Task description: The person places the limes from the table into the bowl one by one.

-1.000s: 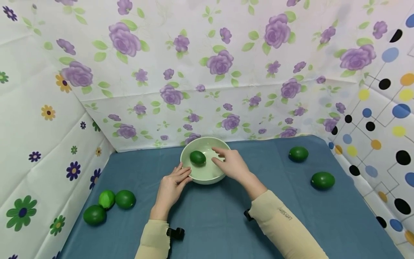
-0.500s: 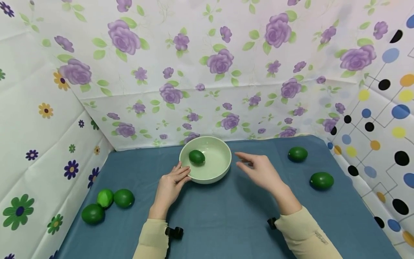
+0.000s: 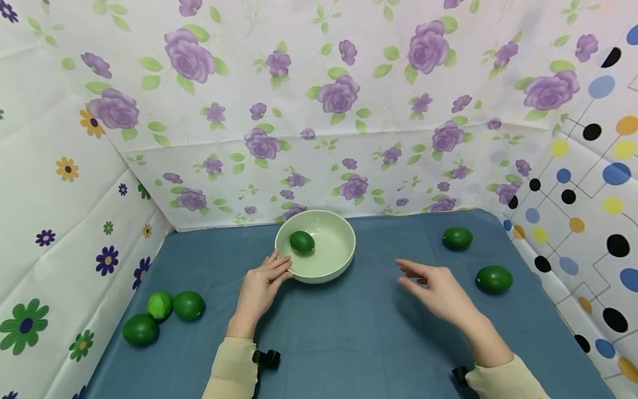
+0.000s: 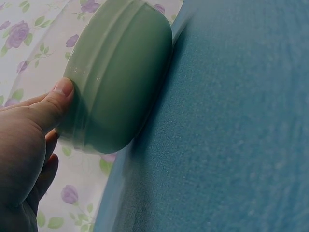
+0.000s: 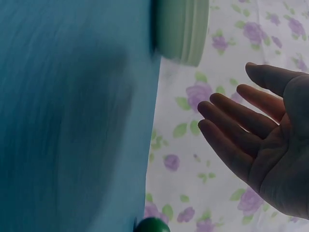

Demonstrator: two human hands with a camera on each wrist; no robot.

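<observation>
A pale green bowl [image 3: 329,252] stands on the blue cloth near its back edge, with one dark green lime [image 3: 302,243] inside on the left. My left hand [image 3: 260,287] holds the bowl's near left rim, fingers over the edge. In the left wrist view, the thumb [image 4: 63,89] presses the bowl's outer wall [image 4: 120,72]. To the right of the bowl, my right hand [image 3: 438,291] hovers above the cloth with nothing in it, and its fingers are spread and loosely bent in the right wrist view. Nearest to it lies a lime [image 3: 494,279]; another lime [image 3: 457,238] sits farther back.
At the left of the table, a lime [image 3: 140,330], a brighter green lime [image 3: 160,305] and another lime [image 3: 189,306] lie clustered together. A flowered sheet [image 3: 299,111] hangs behind the blue cloth [image 3: 349,343], with patterned sheets at both sides.
My right hand has drawn out from over the bowl and moved right and toward me, without anything in it. The left hand stays on the bowl's rim, and the lime rests inside.
</observation>
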